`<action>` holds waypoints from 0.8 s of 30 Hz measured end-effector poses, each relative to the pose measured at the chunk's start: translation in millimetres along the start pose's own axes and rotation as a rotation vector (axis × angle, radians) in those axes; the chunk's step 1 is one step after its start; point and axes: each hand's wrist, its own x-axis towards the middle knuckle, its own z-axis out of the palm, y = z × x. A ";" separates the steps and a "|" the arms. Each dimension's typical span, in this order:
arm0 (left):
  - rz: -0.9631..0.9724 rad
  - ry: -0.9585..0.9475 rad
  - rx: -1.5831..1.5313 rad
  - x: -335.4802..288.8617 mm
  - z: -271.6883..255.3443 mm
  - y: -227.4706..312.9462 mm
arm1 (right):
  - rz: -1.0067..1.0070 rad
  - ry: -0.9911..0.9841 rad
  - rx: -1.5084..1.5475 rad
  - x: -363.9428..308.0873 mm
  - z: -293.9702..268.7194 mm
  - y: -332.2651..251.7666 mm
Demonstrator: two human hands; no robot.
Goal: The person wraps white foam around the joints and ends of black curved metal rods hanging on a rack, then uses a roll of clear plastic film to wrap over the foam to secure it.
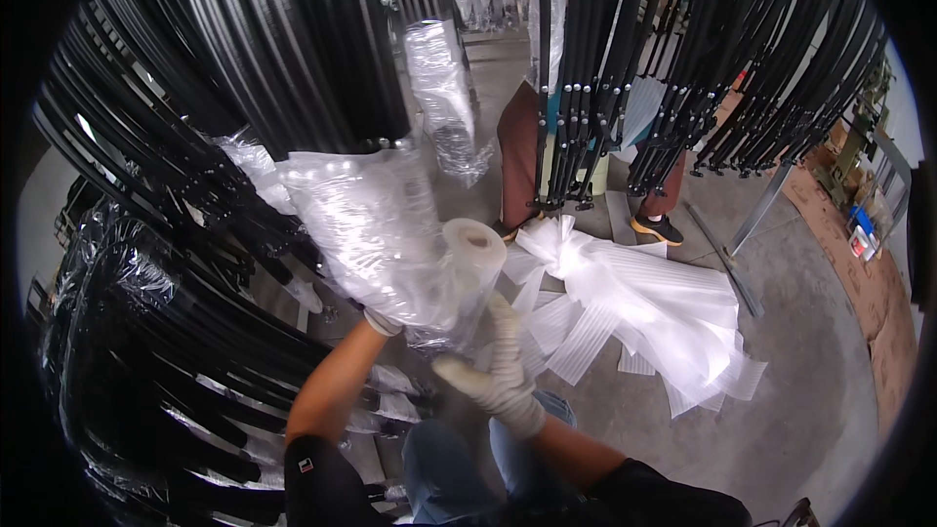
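A thick bundle of black tubes (293,49) hangs before me, its lower end wrapped in clear stretch film (361,224). Against the right side of that wrapped end is a roll of stretch film (470,268), its hollow core facing up. My right hand (498,376), in a whitish knit glove, is just below the roll, fingers stretched upward and thumb apart; whether the fingertips touch the roll is unclear. Behind the bundle's lower end my left hand is mostly hidden; only its glove cuff (384,322) shows, so its fingers cannot be seen.
White foam sheets (634,293), gathered at one end, lie on the floor to the right. Beyond, another person's legs (517,151) show behind hanging black frames (586,107). More film-wrapped black tubes (185,332) crowd the left. A metal bar (722,263) and brown cardboard (839,244) lie at right.
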 end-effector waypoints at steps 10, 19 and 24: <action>0.045 0.319 0.235 3.4 -4.5 -10.5 | 0.321 -0.025 0.000 52.4 -25.1 77.9; -0.159 0.477 -0.206 -24.6 4.9 131.5 | 0.404 -0.403 0.026 104.0 -62.6 4.4; -0.256 0.468 -0.230 -64.4 1.4 119.7 | 0.536 -0.557 0.289 120.1 -60.0 -1.0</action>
